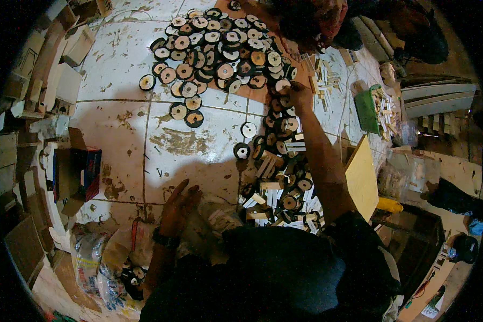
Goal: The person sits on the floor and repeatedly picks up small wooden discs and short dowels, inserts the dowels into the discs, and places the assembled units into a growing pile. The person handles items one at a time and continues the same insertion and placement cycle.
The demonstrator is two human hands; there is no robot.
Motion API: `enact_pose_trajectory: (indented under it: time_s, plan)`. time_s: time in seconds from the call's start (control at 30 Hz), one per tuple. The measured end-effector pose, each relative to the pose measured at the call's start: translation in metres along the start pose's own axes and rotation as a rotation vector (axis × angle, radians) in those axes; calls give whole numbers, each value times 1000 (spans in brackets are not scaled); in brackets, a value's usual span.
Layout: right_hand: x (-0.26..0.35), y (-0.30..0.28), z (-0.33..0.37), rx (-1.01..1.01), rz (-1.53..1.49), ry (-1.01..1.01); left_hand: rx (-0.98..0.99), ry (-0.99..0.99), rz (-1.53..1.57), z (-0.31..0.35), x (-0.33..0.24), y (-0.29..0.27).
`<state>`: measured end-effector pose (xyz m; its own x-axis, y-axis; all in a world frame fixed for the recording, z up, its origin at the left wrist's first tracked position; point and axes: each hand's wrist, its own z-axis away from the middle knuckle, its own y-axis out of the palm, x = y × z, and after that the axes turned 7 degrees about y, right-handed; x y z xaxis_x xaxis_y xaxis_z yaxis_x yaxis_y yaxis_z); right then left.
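Many round wooden wheels (212, 36) with dark rims and a small centre hole lie heaped on the tiled floor, partly over a brown sheet (236, 99). My right hand (298, 97) reaches to the heap's right edge. Its fingers are curled in against a pale-faced wooden wheel (282, 86), and the fingertips are partly hidden. Low and to the left, my left hand (181, 201) is in shadow over the floor, with fingers stretched out and nothing in them. More wheels and short wooden sticks (271, 163) lie jumbled beneath my right forearm.
Another person (330, 19) crouches at the top right, close to the heap. Loose sticks (327, 80) and a green crate (366, 110) of sticks lie right. A yellow board (362, 177) stands beside my right arm; a dark box (78, 174) and plastic sacks (99, 268) are left.
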<state>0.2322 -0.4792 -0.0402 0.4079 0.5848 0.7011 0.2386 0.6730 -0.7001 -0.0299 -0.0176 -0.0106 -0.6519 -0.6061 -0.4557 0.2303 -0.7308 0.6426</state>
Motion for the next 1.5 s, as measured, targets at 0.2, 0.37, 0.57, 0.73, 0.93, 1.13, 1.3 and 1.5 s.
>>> enact_pose_trajectory:
  time_s: [0.2,0.37,0.57,0.73,0.93,1.13,1.3,1.5]
  plan:
    - [1,-6,-14,10,323,-125,6,-10,-31,0,6,-5]
    - [27,-26,36,-4,384,-242,-6,-21,-142,1,-1,-7]
    - [7,-40,114,71,883,-623,2,0,-1,3,4,-9]
    - [9,-41,96,156,666,-343,29,21,-80,-2,10,-19]
    - [47,-65,16,127,641,-301,5,36,14,4,13,-19]
    - [-8,-38,-24,-23,548,-268,-69,29,14,8,13,-19]
    - [5,-44,23,-56,551,-304,-58,70,-22,6,13,-24]
    - [33,-32,101,373,619,-317,-7,25,-158,4,7,-14]
